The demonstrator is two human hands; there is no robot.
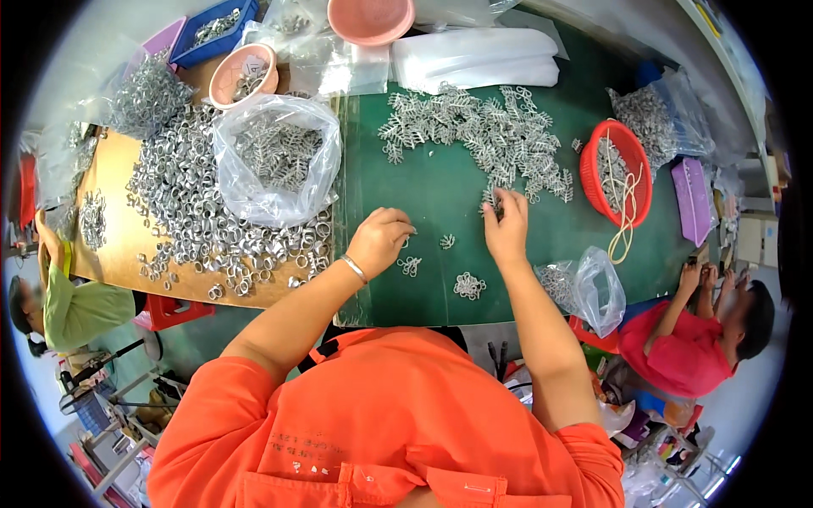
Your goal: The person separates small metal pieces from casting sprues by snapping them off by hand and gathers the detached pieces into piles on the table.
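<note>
- Head view: left hand [376, 246] over green work surface [440, 305]; fingers bent, tips drawn close together; cannot tell whether a piece is gripped
- Right hand [509, 230]: thumb and fingers curled, slightly parted, at the near edge of the leaf-shaped metal pieces [508, 144]; cannot tell whether any is gripped
- Leaf-shaped metal pieces: loose pile on green work surface, beyond both hands; small cluster [468, 286] nearer the torso
- Metal rings [169, 182]: heaped left, around an open clear bag [275, 209]
- Orange shirt [381, 398]: small dark print, blurred
- Paper slip [253, 65] in pink bowl [222, 80]: dark handwritten mark
</note>
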